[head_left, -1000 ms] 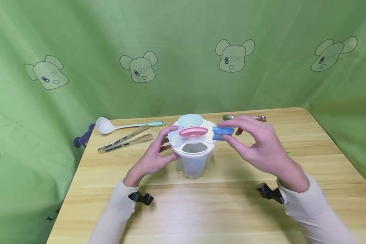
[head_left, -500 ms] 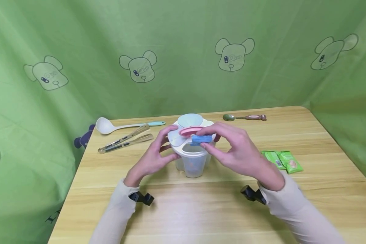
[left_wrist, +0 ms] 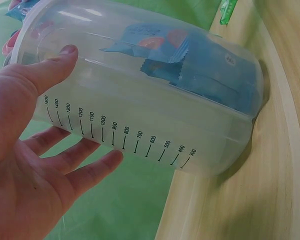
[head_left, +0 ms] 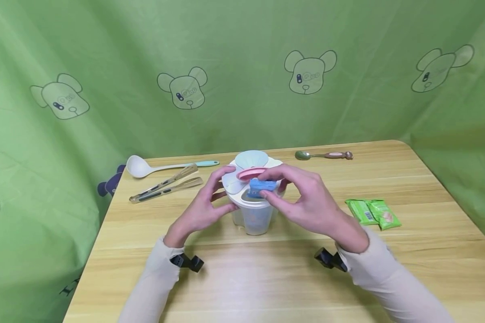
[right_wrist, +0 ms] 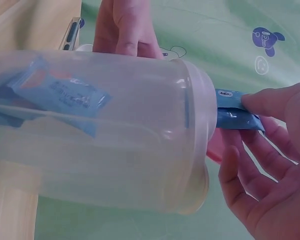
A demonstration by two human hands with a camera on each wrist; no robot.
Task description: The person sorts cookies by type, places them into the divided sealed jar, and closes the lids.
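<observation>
A translucent plastic storage canister (head_left: 256, 220) with a white lid stands upright on the table. My left hand (head_left: 204, 208) grips its left side near the top, thumb in front and fingers behind. Between thumb and fingers, my right hand (head_left: 311, 197) pinches a small blue snack packet (head_left: 260, 185) at the lid's front opening. In the right wrist view the packet's lower end is inside that opening. Through the wall, several blue packets (left_wrist: 162, 45) show at the bottom. The pink flap (head_left: 249, 173) stands raised beside the right fingers; a pale blue flap (head_left: 252, 159) is behind it.
Left of the canister lie metal tongs (head_left: 165, 184) and a white ladle (head_left: 139, 167) with a turquoise handle. A spoon (head_left: 333, 155) with a brown handle lies at the back right. Two green packets (head_left: 372, 213) rest on the right of the wooden table (head_left: 242, 278).
My right hand has carried the blue packet left from the canister's right side and lowered its end into the front opening. The left hand has kept its grip on the canister.
</observation>
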